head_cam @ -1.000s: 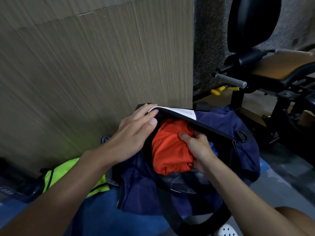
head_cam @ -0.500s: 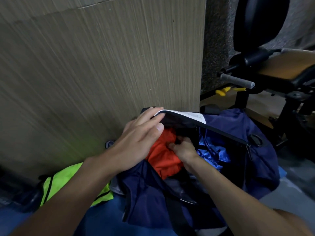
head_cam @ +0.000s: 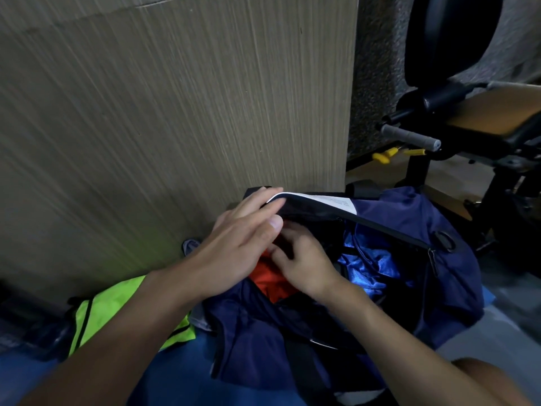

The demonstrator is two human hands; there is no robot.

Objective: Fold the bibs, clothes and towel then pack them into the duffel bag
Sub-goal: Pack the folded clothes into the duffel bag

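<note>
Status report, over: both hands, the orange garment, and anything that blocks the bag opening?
Left hand pinches duffel bag rim open. Right hand grips orange garment, partly inside. Blue shiny cloth already in; nothing seen blocking. Neon bib outside, unpacked.

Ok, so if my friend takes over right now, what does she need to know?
Left hand pinches the bag rim and holds it open.
Right hand presses the orange cloth down into the bag, fingers curled on it.
Blue cloth is already inside.
Green bib lies outside, left of the bag, so pack it next.
No towel in view.
</note>
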